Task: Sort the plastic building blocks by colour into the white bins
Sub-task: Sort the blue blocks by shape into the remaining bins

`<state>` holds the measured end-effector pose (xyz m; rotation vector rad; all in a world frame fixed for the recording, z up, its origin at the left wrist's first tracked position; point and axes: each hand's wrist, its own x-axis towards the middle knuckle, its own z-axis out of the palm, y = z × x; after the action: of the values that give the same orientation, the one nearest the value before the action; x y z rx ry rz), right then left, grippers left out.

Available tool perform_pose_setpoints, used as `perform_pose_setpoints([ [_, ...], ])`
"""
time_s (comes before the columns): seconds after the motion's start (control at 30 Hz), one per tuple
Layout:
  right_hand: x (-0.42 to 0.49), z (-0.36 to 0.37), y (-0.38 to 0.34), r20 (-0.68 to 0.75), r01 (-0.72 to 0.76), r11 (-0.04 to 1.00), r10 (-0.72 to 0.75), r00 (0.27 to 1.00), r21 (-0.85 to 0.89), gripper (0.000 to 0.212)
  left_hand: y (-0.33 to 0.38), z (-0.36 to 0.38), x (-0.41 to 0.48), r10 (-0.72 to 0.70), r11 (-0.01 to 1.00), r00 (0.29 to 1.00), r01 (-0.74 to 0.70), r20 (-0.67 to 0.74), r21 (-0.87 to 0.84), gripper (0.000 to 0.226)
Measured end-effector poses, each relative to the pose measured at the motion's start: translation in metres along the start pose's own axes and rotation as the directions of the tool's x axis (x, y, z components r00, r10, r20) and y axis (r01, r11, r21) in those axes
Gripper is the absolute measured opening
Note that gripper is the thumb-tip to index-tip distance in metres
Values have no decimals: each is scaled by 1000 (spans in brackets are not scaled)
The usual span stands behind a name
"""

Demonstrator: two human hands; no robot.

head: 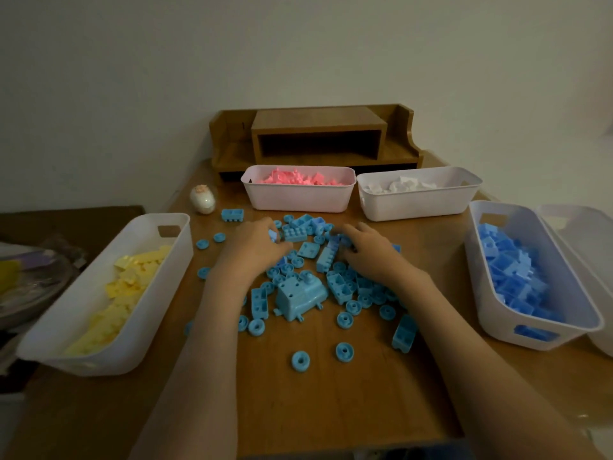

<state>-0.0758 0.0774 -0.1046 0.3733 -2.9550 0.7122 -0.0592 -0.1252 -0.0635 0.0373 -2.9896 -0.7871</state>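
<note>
Plastic building blocks [338, 288] of one colour only, a light blue, lie loose on the desk [315, 403] in a heap directly under and around both sets of fingers. That is most likely why both hands work the same heap at once.

The left hand [253, 247] has its fingers [262, 224] curled, and a small block [272, 234] shows at their tips, seemingly pinched against the thumb. The right hand [371, 252] has its fingers [348, 232] bent down into the far edge of the heap. Whether they have closed on a piece or only rake at it I cannot tell, since the tips are blurred and half buried.

Just beyond the left fingertips lies a long studded brick [295, 234], between the two hands. On the wrist side of both hands sits a big hollow piece [303, 293], with round wheel pieces [300, 361] scattered nearer the person.

The bins stand in a ring around the heap so each is within reach:
- The yellow bin [166, 287] is well out to the left of the left fingers.
- The pink bin [298, 197] and the bin of white blocks [414, 204] are past the fingertips.
- The blue bin [477, 293] is out to the right of the right fingers.

Judging by colour, the blue bin is where the remaining heap belongs — though its contents look a deeper blue than the loose pieces.
</note>
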Motion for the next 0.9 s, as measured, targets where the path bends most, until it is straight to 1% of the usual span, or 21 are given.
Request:
perform_pose_setpoints([
  [0.07,-1,0,-1,-13,-7,998,8,1000,64,33,1,-2,-2,8,998,998,-12,63,67,31],
  [0.1,-1,-1,-2,-22,-9,997,11,1000,80,29,1,-2,-2,4,997,996,-11,87,76,32],
  [0.23,-3,-3,-3,-35,-30,994,34,999,109,19,3,0,-3,25,993,991,-39,130,113,21],
  [0.33,-5,-5,-5,-73,-32,990,42,996,134,14,8,0,-5,20,994,994,-31,106,107,17],
  [0.47,-6,-5,-6,-82,-20,992,31,996,123,8,14,1,-7,42,996,999,-42,12,72,15],
  [0.53,-8,-6,-8,-108,-16,988,33,994,155,7,18,1,-9,75,997,997,-75,-12,0,14],
  [0.57,-9,-8,-8,-126,-27,980,52,991,198,9,20,2,-10,89,993,996,-89,-13,-71,15],
  [0.67,-15,-21,-13,-185,-43,910,130,974,412,12,30,5,-15,124,948,992,-122,-13,-294,18],
  [0.7,-16,-27,-14,-188,-53,863,168,968,502,13,33,5,-16,128,913,992,-115,6,-392,18],
  [0.73,-18,-35,-16,-163,-60,787,201,966,614,13,38,4,-18,124,830,991,-81,42,-552,16],
  [0.77,-20,-43,-17,-107,-59,667,205,973,743,14,43,1,-19,118,672,988,-7,98,-740,12],
  [0.8,-23,-53,-19,-33,-54,490,167,985,870,14,48,-3,-21,125,453,977,97,171,-886,7],
  [0.83,-26,-61,-20,40,-64,268,95,995,961,14,52,-6,-23,143,235,963,189,226,-954,4],
  [0.87,-31,-71,-21,82,-82,47,10,997,995,15,57,-9,-24,149,81,956,243,252,-967,3],
  [0.9,-35,-77,-21,107,-115,-126,-65,992,985,16,60,-10,-25,132,-17,953,278,273,-961,3],
])
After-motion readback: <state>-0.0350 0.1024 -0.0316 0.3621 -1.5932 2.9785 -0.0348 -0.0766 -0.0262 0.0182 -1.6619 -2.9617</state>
